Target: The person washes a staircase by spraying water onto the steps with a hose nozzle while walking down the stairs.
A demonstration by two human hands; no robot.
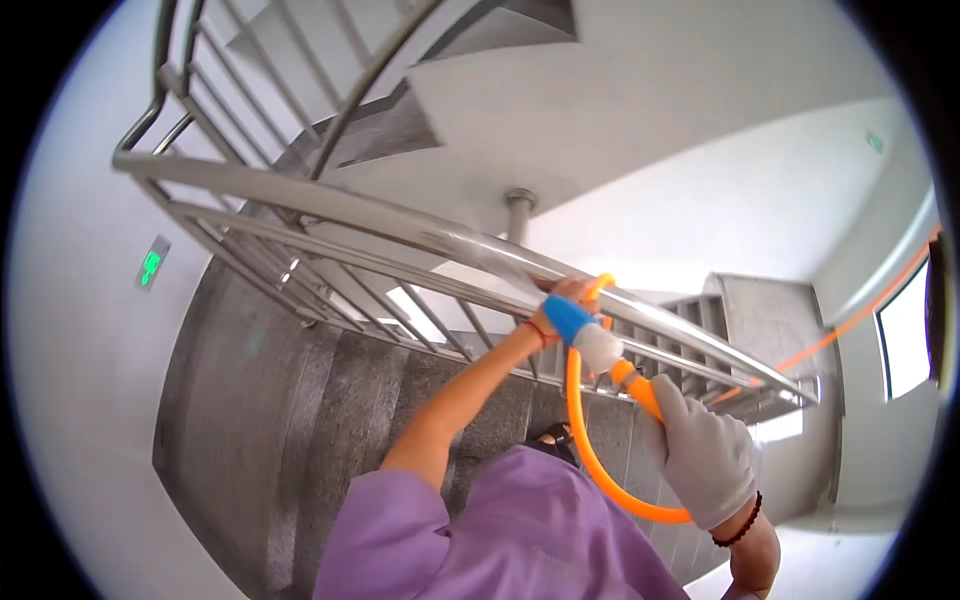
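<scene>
My right hand (708, 455), in a pale grey glove, is closed around the thick orange hose (622, 492). Just ahead of it the hose has a metal clamp and a blue-and-white end fitting (568, 320), angled up to the left toward the handrail. My bare left hand (572, 292) is at the metal handrail (410, 232), partly hidden behind the blue part. Its fingers look closed on a bend of the hose, which shows beyond and below them. A whitish blur lies along the rail just left of this hand.
Grey stairs (350, 400) run beneath me, with a foot in a dark shoe (553, 437) on them. More steps (690, 325) descend past the railing. An orange line (850, 322) crosses the right side near a window (905, 318). A green exit sign (151, 264) hangs on the left wall.
</scene>
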